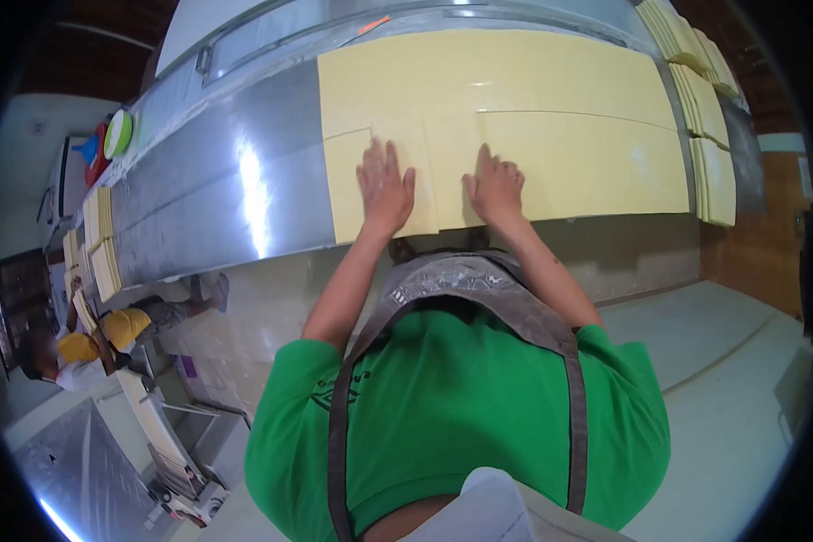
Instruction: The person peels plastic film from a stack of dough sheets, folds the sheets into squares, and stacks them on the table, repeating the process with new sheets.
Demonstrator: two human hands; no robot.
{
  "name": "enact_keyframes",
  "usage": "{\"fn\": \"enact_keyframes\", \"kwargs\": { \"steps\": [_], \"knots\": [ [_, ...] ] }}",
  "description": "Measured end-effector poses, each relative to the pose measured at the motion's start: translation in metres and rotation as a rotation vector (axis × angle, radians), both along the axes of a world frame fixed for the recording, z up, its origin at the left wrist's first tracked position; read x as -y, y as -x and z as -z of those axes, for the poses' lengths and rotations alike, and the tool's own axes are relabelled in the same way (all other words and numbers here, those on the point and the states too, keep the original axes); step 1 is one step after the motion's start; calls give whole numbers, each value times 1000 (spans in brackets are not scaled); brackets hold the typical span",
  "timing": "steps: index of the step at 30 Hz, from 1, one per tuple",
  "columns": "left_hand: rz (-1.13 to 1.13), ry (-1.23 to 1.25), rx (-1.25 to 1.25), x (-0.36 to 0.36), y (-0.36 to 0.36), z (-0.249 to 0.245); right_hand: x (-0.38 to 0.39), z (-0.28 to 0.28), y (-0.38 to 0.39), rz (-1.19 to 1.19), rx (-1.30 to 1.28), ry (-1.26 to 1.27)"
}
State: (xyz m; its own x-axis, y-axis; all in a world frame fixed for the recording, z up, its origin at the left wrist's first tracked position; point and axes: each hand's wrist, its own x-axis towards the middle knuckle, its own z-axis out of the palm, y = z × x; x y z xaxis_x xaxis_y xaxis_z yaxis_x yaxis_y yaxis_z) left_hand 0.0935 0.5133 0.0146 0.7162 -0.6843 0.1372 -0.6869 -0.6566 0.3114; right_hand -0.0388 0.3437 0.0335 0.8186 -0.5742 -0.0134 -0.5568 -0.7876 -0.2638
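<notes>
A large pale yellow sheet of dough (569,77) lies flat on the metal table, with overlapping pieces and straight seams showing in it. My left hand (387,188) rests on the sheet near its left part, fingers spread and holding nothing. To its right, my right hand (497,185) touches the sheet with the index finger stretched out and the other fingers partly bent; nothing shows in it. Both hands are near the table's front edge, one on each side of a narrow overlapping strip.
Stacks of folded yellow sheets stand at the table's right end (715,181) and left end (105,268). Green and red bowls (117,134) sit at the back left. An orange-handled tool (373,25) lies behind the dough. A co-worker (90,339) stands by a machine (185,483) at the left.
</notes>
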Motion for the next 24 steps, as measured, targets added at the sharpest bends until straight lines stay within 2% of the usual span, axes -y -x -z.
{"fn": "enact_keyframes", "kwargs": {
  "steps": [1, 2, 4, 5, 6, 7, 8, 10, 11, 13, 15, 16, 17, 19, 20, 21, 24],
  "knots": [
    [-128, 52, -42, 1, 5, -1, 0, -17, -3, 2, -53, -148],
    [-118, 46, -34, 6, 9, -11, 1, -17, -4, 11, -44, -155],
    [-357, 57, -345, 16, 11, -28, 4, -14, -7, 133, 7, -332],
    [-357, 52, -339, 22, 9, -28, 7, -11, -10, 219, 90, -328],
    [-469, 32, -284, 29, 5, -28, 15, -10, -13, 219, 94, -334],
    [-580, 14, -228, 34, 2, -27, 26, -10, -16, 179, 100, -578],
    [-582, 16, -224, 36, -3, -25, 36, -11, -19, 133, 105, -818],
    [-578, 166, -498, 35, -22, -23, 40, -16, -23, 64, 128, -750],
    [-465, 186, -417, 32, -27, -19, 37, -20, -23, 4, 138, -684],
    [-446, 324, -496, 29, -24, -16, 37, -28, -22, 33, 220, -808],
    [-396, 445, -499, 32, -15, -22, 31, -3, -26, -8, 310, -670],
    [-360, 463, -449, 32, -12, -23, 33, 1, -24, -41, 435, -729],
    [-400, 358, -447, 34, -5, -37, 33, 0, -14, -72, 558, -782],
    [-330, 395, -388, 36, 0, -42, 41, -17, 11, -32, 581, -734],
    [-400, 447, -569, 54, 11, -66, 61, -27, 22, -62, 613, -721],
    [-352, 565, -711, 71, 19, -85, 87, -35, 33, -38, 605, -678],
    [-252, 659, -930, 139, 38, -91, 159, -63, 77, 67, 616, -632]
  ]
}}
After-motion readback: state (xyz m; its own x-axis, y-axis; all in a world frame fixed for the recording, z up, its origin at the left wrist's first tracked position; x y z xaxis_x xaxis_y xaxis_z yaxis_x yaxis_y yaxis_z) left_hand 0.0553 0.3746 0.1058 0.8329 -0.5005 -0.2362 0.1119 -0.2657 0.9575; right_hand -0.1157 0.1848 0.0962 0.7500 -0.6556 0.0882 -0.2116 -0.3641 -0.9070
